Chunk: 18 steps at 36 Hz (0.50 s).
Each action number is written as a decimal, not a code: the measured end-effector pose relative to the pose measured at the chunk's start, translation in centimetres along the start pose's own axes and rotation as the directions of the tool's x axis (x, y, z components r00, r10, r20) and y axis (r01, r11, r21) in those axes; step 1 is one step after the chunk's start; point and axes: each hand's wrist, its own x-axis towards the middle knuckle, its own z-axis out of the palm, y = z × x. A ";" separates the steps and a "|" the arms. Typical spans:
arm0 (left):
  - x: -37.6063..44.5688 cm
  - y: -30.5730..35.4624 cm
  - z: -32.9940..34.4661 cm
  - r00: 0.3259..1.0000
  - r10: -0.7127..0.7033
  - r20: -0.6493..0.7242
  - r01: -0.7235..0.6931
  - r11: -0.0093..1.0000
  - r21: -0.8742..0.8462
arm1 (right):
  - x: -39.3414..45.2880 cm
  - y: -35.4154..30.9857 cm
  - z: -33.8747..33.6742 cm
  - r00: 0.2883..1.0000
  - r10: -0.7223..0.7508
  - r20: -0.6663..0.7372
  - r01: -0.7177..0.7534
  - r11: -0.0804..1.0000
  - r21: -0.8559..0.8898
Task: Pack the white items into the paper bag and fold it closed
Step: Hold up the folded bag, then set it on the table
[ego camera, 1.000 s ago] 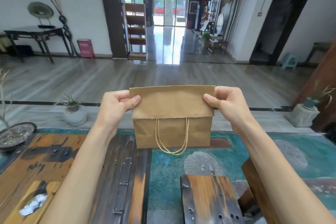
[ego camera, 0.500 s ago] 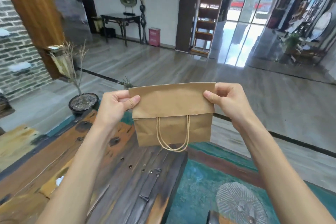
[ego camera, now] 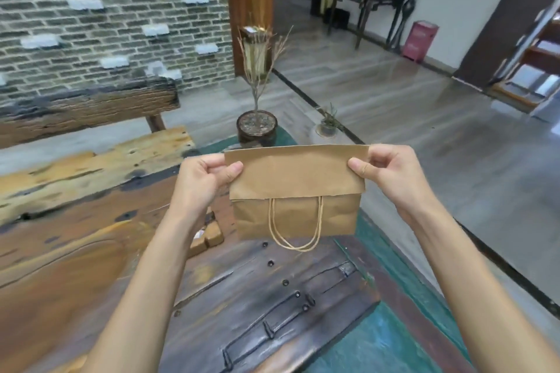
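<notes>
Left hand: thumb and fingers pinched on the left top corner of the folded flap.
Right hand: same pinch, right corner; likely keeps the crease flat.
Brown kraft paper bag with twisted paper handles: held upright in mid-air above the dark weathered plank table; top folded toward the viewer, handles hanging below.
Contents: hidden; white items cannot be confirmed.

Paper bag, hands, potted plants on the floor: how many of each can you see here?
Paper bag: 1
Hands: 2, the left hand and the right hand
Potted plants: 2, the tall bare one and the small green one
Total: 5
</notes>
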 end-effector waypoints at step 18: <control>-0.7 -11.7 -13.2 0.916 -0.142 -0.376 0.223 0.957 0.184 | 8.6 8.0 18.9 0.895 0.086 0.437 0.025 0.970 -0.242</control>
